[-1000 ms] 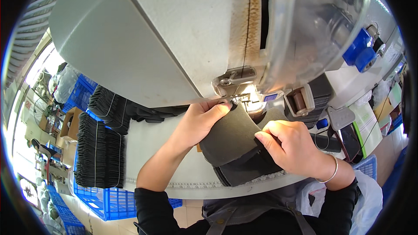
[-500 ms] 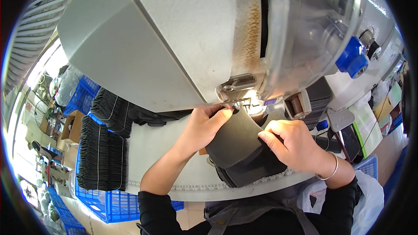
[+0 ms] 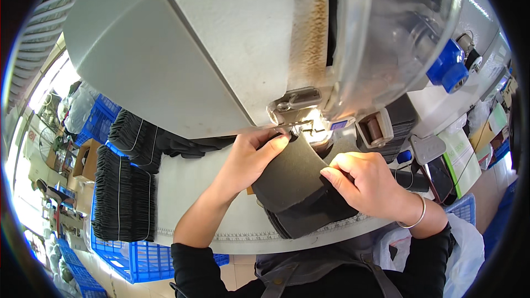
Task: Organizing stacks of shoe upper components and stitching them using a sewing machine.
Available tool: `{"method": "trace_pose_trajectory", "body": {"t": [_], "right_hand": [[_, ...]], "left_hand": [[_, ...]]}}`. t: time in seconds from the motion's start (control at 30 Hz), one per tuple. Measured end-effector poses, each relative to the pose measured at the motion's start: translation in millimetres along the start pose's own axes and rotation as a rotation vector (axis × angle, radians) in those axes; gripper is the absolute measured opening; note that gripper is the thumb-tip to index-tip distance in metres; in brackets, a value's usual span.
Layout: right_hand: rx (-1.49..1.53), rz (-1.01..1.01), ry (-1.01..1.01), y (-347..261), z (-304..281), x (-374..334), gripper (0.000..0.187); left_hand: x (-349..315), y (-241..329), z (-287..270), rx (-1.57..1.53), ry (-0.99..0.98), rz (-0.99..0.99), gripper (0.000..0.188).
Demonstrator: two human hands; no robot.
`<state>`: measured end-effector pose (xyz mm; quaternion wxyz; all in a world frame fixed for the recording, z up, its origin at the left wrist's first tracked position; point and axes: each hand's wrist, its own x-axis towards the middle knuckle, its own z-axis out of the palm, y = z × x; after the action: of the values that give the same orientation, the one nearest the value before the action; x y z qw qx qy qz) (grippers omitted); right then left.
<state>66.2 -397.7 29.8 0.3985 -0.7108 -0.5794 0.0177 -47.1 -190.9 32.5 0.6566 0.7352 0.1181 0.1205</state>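
A dark grey fabric piece stretches between my two hands, just in front of the lit needle area of a white sewing machine. With thumb and fingers my left hand pinches its upper left edge, close beside the needle. My right hand grips the right edge between thumb and curled fingers; a metal bangle circles that wrist. Beneath the held piece lies a stack of black fabric pieces, partly covered by it. The needle tip and the edge under it are hard to make out.
Tied bundles of black pieces fill a blue crate at the left. More dark pieces are stacked right of the needle, near a brown thread bobbin. A phone lies at the right, and a plastic bag hangs below.
The whole view has shifted slightly. Both hands keep their grip on the fabric piece, which stays in nearly the same place by the needle.
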Motion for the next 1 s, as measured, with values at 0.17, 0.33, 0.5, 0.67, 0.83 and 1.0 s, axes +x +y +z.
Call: {"method": "trace_pose_trajectory", "body": {"t": [0.17,0.33,0.5,0.67,0.83,1.0], "right_hand": [[0.0,0.039,-0.025,2,-2,3,0.026],[0.034,0.065,-0.047,0,-1,6,0.027],[0.052,0.038,-0.042,0,4,9,0.028],[0.052,0.045,-0.054,1,6,12,0.026],[-0.04,-0.117,0.129,3,14,5,0.014],[-0.191,-0.385,0.229,12,18,5,0.016]], "left_hand": [[-18,9,6,-0.022,0.003,-0.049,0.038],[-27,1,6,-0.05,0.104,0.033,0.057],[-25,-5,4,-0.171,0.209,0.033,0.045],[-16,-5,-4,-0.168,0.158,0.053,0.038],[-6,-5,-13,-0.195,0.067,-0.005,0.029],[2,0,-14,-0.212,0.122,0.021,0.027]]}}
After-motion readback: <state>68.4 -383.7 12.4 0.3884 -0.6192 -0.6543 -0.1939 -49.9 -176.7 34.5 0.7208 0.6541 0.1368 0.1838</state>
